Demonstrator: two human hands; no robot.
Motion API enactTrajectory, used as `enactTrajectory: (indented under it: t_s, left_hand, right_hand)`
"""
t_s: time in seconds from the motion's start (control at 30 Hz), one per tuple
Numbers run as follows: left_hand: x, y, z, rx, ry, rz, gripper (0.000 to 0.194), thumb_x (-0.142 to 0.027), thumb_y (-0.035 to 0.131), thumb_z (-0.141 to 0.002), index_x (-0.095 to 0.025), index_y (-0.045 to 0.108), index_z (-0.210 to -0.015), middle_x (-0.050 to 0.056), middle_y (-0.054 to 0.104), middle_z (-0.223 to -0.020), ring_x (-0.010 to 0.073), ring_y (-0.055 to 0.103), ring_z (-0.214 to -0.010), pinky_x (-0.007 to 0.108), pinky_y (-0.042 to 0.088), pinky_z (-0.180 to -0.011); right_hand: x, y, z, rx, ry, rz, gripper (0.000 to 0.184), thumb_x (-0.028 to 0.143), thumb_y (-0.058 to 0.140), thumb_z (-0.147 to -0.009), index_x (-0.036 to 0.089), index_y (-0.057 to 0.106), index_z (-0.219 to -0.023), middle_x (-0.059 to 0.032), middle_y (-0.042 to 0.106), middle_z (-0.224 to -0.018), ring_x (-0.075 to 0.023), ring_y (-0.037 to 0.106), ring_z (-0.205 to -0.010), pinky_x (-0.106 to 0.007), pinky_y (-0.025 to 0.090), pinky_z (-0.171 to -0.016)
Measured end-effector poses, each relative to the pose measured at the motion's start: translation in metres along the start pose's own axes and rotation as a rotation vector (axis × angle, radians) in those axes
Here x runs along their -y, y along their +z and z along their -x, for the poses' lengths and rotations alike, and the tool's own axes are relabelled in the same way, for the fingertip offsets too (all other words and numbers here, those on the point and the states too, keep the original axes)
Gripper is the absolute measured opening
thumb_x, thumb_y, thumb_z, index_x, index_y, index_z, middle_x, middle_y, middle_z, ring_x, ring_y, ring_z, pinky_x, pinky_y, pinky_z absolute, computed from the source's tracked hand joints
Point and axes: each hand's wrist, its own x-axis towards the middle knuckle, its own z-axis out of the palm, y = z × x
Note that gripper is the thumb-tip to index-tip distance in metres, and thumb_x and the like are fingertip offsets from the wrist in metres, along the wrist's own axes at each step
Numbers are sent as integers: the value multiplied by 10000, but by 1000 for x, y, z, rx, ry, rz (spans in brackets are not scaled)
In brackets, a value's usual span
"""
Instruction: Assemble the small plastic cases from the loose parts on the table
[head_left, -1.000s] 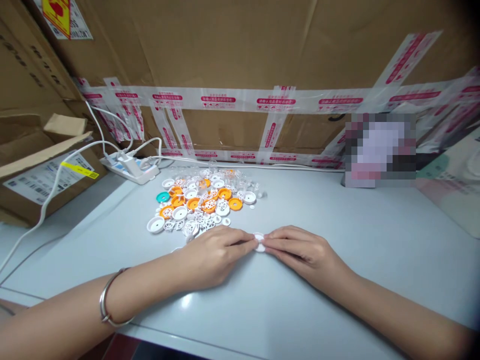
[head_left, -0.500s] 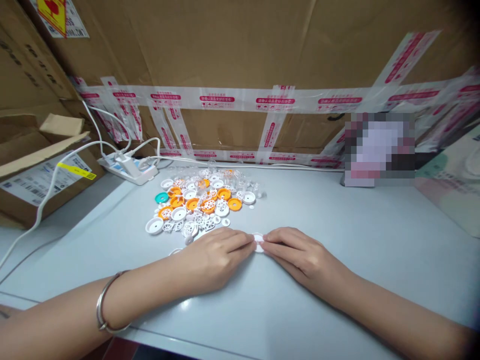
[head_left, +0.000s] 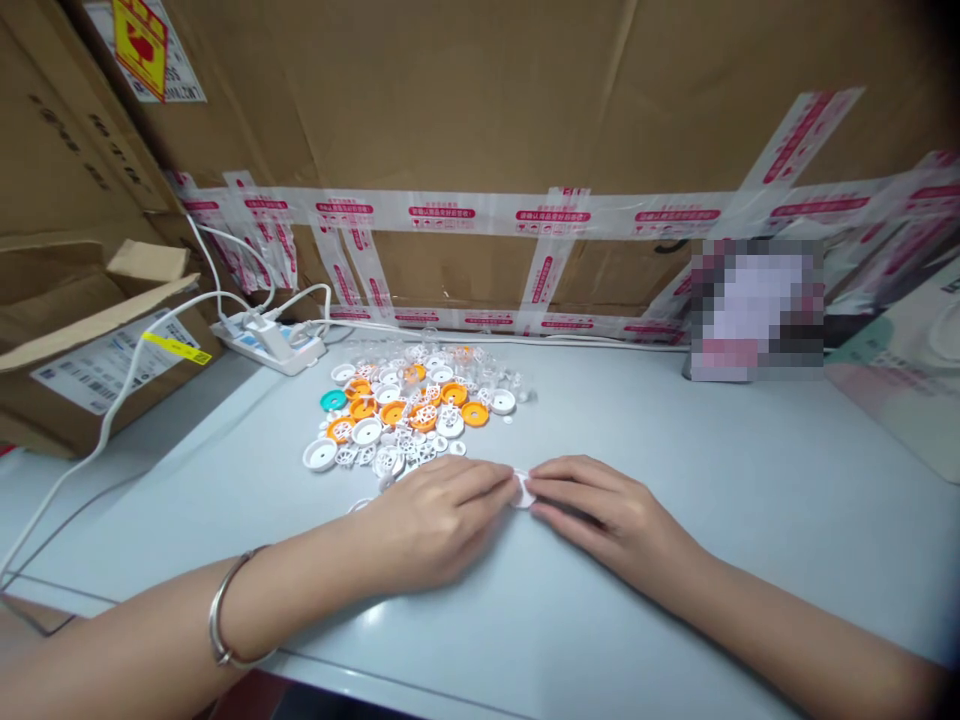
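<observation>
Between my two hands is a small round white plastic piece (head_left: 523, 491), mostly covered by fingers. My left hand (head_left: 442, 520) pinches its left edge, fingers pressed together. From the other side, my right hand (head_left: 600, 505) grips its right edge between thumb and fingertips. Beyond my left hand lies a loose pile of small plastic parts: white round caps (head_left: 321, 455), orange round caps (head_left: 393, 414), a teal cap (head_left: 333, 400), white spoked pieces (head_left: 424, 416) and clear pieces at the back. Part of a white ring (head_left: 360, 506) shows behind my left forearm.
A white power strip (head_left: 274, 345) with plugged cables stands at the back left, beside an open cardboard box (head_left: 97, 350). A large taped carton (head_left: 450, 110) closes off the back of the grey table (head_left: 675, 440). A blurred-out upright object (head_left: 757, 315) stands at the back right.
The view has shifted slightly, so everything sits a little lower and mostly to the right. Both hands still hold the white piece; the right fingers have spread a little and cover its edge differently.
</observation>
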Motion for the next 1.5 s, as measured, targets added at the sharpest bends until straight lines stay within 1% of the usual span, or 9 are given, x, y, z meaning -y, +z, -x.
enactTrajectory:
  t_s: [0.1, 0.17, 0.33, 0.43, 0.6, 0.83, 1.13, 1.4, 1.5]
  left_hand:
    - [13, -18, 1, -121, -72, 25, 296, -151, 439, -881, -126, 532, -1161, 130, 606, -1124, 213, 574, -1005, 370, 494, -832]
    - [28, -31, 3, -129, -147, 60, 245, -137, 425, -889, -140, 575, -1083, 107, 629, -1043, 189, 580, -968, 342, 482, -818]
    - [54, -47, 8, 167, -312, 205, 157, -178, 481, -873, -169, 637, -891, 36, 622, -872, 135, 582, -801, 242, 454, -701]
    - [53, -42, 8, 279, -323, 269, 113, -220, 544, -846, -182, 646, -876, 24, 616, -861, 130, 575, -788, 220, 441, -685]
    - [46, -32, 5, 321, -327, 274, 111, -208, 548, -842, -171, 647, -877, 33, 620, -862, 137, 572, -792, 216, 436, -680]
    - [45, -26, 6, 279, -281, 199, 124, -167, 540, -829, -169, 664, -829, 29, 634, -796, 133, 582, -727, 222, 425, -659]
    - [43, -14, 4, 231, -304, 211, 116, -192, 547, -842, -168, 660, -831, 24, 639, -796, 134, 587, -745, 228, 441, -668]
    - [41, -7, 9, 172, -60, -115, 242, -183, 424, -902, -142, 649, -824, 63, 612, -734, 158, 568, -726, 290, 437, -696]
    - [42, -7, 7, 197, -58, -117, 234, -164, 426, -896, -138, 647, -823, 69, 614, -737, 162, 571, -722, 288, 438, -688]
  right_hand:
    - [-1, -3, 0, -27, 81, -48, 211, 192, 573, -833, 244, 651, -1021, -60, 673, -965, -182, 639, -871, -299, 543, -748]
    - [-2, -4, -1, -22, 119, -69, 191, 202, 590, -822, 244, 654, -997, -57, 673, -963, -181, 641, -865, -293, 539, -745]
    - [-4, -2, -3, 23, 189, -36, 257, 262, 649, -777, 220, 624, -1029, -72, 657, -994, -209, 614, -922, -335, 509, -811]
    - [-2, 0, -6, 86, 252, 3, 373, 314, 684, -740, 209, 591, -1085, -86, 625, -1017, -229, 582, -952, -370, 494, -819]
    - [1, 1, -13, 176, 315, 1, 383, 342, 686, -729, 212, 594, -1078, -76, 591, -996, -234, 544, -952, -398, 453, -842]
    - [1, 3, -17, 182, 359, -64, 246, 287, 642, -767, 234, 628, -1007, -48, 591, -954, -212, 540, -932, -374, 420, -850]
    - [0, 4, -17, 178, 366, -83, 236, 271, 643, -762, 238, 637, -996, -41, 597, -940, -210, 548, -927, -371, 416, -850]
    - [2, 2, -18, 170, 361, -95, 225, 256, 656, -750, 227, 643, -973, -41, 605, -935, -211, 552, -930, -383, 407, -859]
    - [2, 2, -16, 169, 356, -94, 231, 244, 659, -747, 220, 643, -976, -43, 605, -932, -209, 554, -924, -384, 407, -855]
